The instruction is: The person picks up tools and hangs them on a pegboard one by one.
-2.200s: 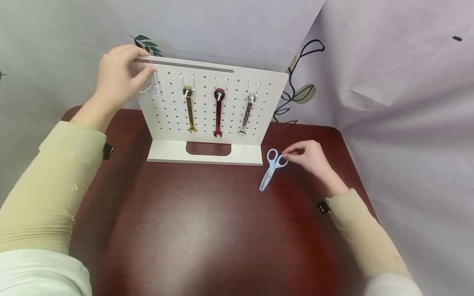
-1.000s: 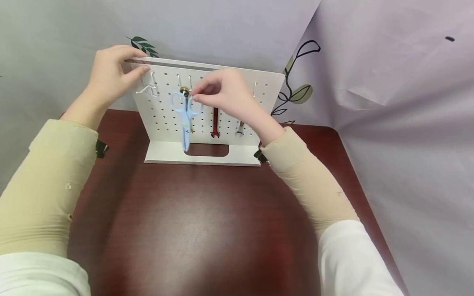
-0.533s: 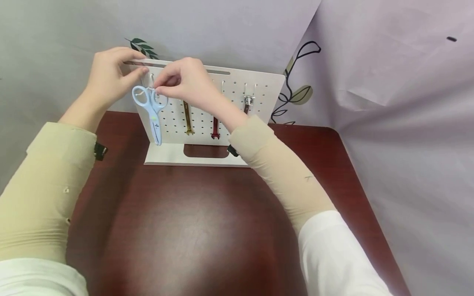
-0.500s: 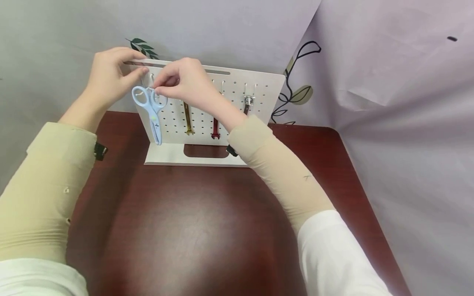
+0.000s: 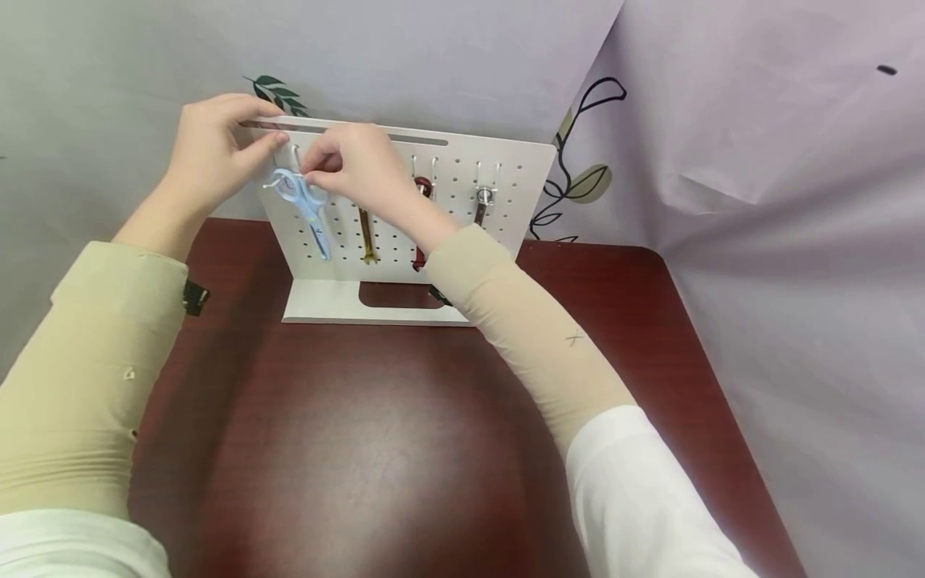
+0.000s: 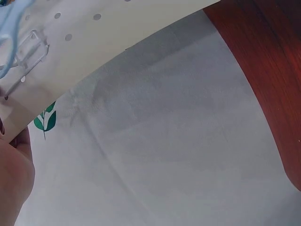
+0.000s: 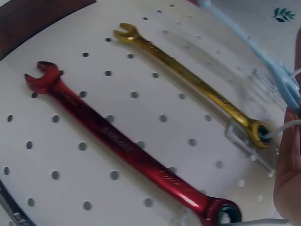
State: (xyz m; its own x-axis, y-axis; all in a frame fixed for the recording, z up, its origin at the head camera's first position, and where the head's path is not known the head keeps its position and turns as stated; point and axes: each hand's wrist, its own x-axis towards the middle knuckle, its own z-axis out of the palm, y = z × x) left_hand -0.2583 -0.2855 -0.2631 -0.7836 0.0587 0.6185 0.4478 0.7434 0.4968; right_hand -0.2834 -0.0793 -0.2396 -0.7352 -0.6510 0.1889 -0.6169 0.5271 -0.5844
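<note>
My left hand (image 5: 217, 148) grips the top left corner of a white pegboard (image 5: 516, 209), thumb in front and fingers behind. The right hand (image 5: 364, 172) pinches one finger ring of light blue scissors (image 5: 319, 233) at the board's upper left. Their blades point down and to the right, tilted. A white wire hook (image 5: 295, 152) sits at this spot, and its prong shows at the scissors' left ring. In the left wrist view the scissors (image 6: 8, 28) overlap the hook's wire frame (image 6: 35, 52). The right wrist view catches only an edge of them.
On hooks right of the scissors hang a gold wrench (image 7: 188, 75), a red wrench (image 7: 127, 146) and a silver wrench (image 5: 482, 212). The board's foot (image 5: 318, 301) stands on a dark red table (image 5: 361, 449). Pale sheets (image 5: 462, 64) hang behind and at the right.
The right hand picked up the scissors from the table and carried them left, past the gold wrench, to the leftmost hook. The blades have since swung right. The left hand stays on the board.
</note>
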